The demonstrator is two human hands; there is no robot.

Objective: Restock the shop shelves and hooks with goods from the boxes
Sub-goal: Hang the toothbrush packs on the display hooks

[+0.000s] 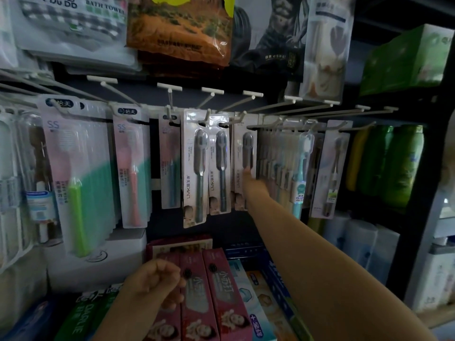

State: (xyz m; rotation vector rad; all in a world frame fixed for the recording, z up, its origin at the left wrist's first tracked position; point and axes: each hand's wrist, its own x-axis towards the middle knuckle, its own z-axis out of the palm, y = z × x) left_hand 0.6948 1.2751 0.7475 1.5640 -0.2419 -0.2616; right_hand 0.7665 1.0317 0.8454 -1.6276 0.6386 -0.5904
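Observation:
Grey toothbrush packs (197, 168) hang side by side on white hooks (209, 114) at the middle of the wall. My right hand (250, 179) reaches up to the rightmost of them, a grey toothbrush pack (243, 148). One fingertip lies on its front at the lower right edge; the other fingers are hidden behind the card, so it looks pinched. My left hand (157, 276) hovers low over the pink toothpaste boxes (197, 296) with its fingers curled in, and nothing shows in it.
Pink, green and teal toothbrush packs (81, 173) fill the hooks to the left, more packs (300, 168) to the right. Towel and snack bags (179, 28) hang above. Green bottles (398, 163) and white rolls (357, 242) stand on the dark shelf at right.

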